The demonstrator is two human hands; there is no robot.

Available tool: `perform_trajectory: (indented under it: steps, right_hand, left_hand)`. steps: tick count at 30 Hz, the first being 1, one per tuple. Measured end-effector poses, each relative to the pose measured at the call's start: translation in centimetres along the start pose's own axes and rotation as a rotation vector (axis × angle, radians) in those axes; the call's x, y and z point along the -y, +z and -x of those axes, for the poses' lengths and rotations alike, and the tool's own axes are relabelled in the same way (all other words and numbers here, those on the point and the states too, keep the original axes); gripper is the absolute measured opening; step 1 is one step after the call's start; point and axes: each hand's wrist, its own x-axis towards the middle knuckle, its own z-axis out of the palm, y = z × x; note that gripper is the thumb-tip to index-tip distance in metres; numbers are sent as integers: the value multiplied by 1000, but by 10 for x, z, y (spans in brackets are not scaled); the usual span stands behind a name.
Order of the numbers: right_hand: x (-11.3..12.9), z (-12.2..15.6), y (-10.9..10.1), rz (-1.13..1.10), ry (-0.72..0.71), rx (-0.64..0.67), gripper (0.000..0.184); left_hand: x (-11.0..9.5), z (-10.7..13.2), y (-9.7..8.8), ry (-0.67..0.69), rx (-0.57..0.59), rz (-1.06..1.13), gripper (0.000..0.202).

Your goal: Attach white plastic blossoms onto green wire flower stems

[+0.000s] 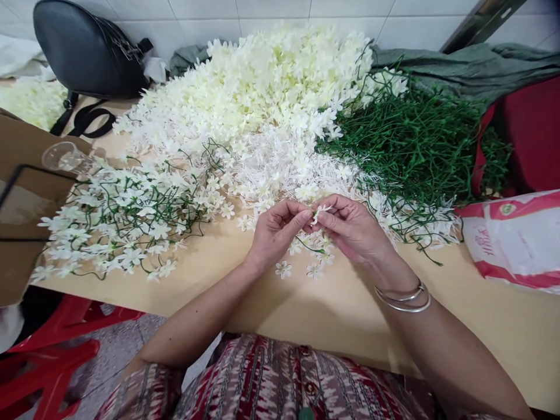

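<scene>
My left hand [280,231] and my right hand [352,227] meet above the front middle of the table. The left thumb and finger pinch a green artificial stem [306,244], which hangs below the fingers with white blossoms at its lower end. Between the fingertips of my right hand is a small white artificial flower [322,211], touching the stem's green tip. The exact join is partly hidden by the fingers. Loose white flowers [283,269] lie on the table just below. Behind the hands spreads a large heap of white and cream flower heads [271,87].
To the right is a pile of green stems [415,134], beside a red bag [531,134] and a pink-and-white packet [516,239]. Flowers on stems [131,210] are heaped at left, near a clear plastic cup [65,157], a cardboard box [26,192] and a black backpack [87,49].
</scene>
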Motion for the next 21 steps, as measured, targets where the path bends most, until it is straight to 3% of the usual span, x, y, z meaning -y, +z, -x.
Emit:
perform_trajectory:
  steps: [10, 15, 17, 21]
  right_hand:
    - [2, -3, -1, 55, -3, 16, 33]
    - [26, 6, -9, 272, -128, 10, 30]
    - [39, 13, -15, 495, -197, -34, 22]
    - [47, 31, -26, 980, -187, -28, 12]
  left_hand:
    - [7, -2, 0, 58, 3, -33, 40]
    - [-10, 1, -1, 139, 42, -115, 34]
    - [-22, 6, -4, 156, 145, -247, 28]
    - [-32, 24, -11, 126, 581, -609, 13]
